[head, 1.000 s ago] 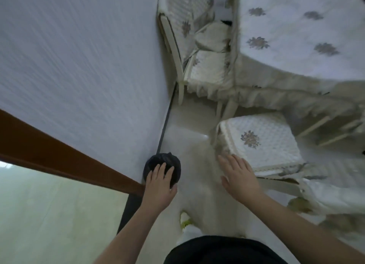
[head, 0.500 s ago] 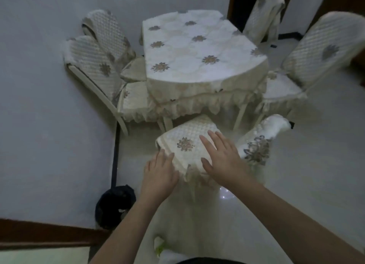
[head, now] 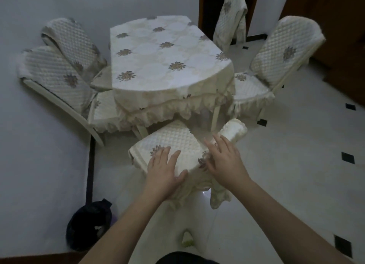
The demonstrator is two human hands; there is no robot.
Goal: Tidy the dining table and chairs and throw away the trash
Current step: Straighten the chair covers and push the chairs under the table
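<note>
Trash bin [head: 87, 223] at 7 o'clock against wall, black bag inside. Left hand [head: 165, 174] flat on near chair [head: 169, 145] seat, grip released. Right hand [head: 225, 163] splayed on its right edge, released too. Worktop [head: 158, 56] at 12 o'clock, clothed.

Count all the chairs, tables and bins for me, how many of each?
Chairs: 5, two on the left, two on the right, one nearest
Tables: 1
Bins: 1
Total: 7
</note>
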